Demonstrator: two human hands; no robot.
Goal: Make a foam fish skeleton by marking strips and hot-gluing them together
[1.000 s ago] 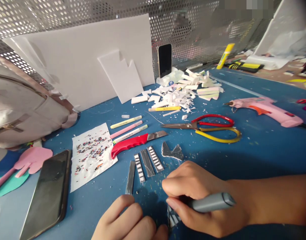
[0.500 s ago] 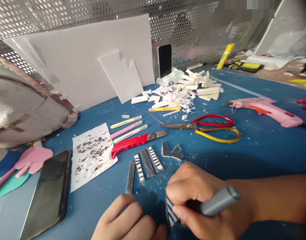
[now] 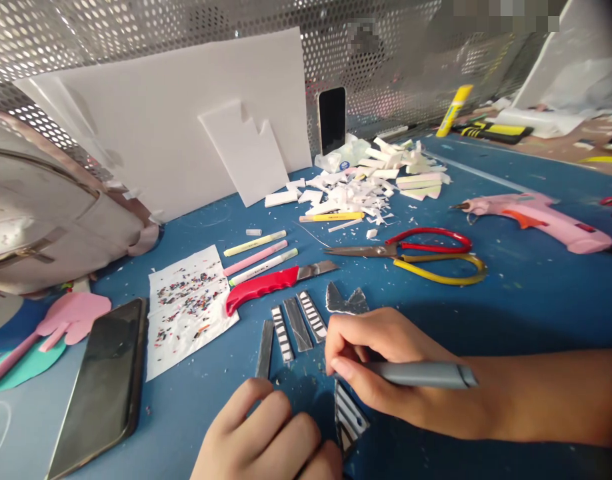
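Note:
My right hand [image 3: 386,367] grips a grey marker [image 3: 421,375], its tip hidden behind the fingers. Just below it a small black-and-white striped piece [image 3: 349,417] lies on the blue table. My left hand [image 3: 271,433] is closed at the lower edge of that piece, fingers curled, fingertips out of sight. Beyond the hands lie two strips with black-and-white bars, a barred strip [image 3: 312,317] and another barred strip [image 3: 282,333], plus two dark strips, one dark strip [image 3: 297,325] between them and one dark strip [image 3: 265,349] at the left. A dark notched piece [image 3: 346,299] sits just past my right hand.
A red-handled knife [image 3: 266,287], slim markers [image 3: 256,259] and scissors [image 3: 436,257] lie ahead. A pink glue gun [image 3: 556,220] is at right, white scraps [image 3: 353,193] behind. Left are a speckled sheet [image 3: 186,307], a phone [image 3: 101,387] and a bag [image 3: 56,213].
My right hand has lifted off the striped piece and moved slightly up, uncovering more of it. The marker has tipped closer to level. My left hand stays almost in place.

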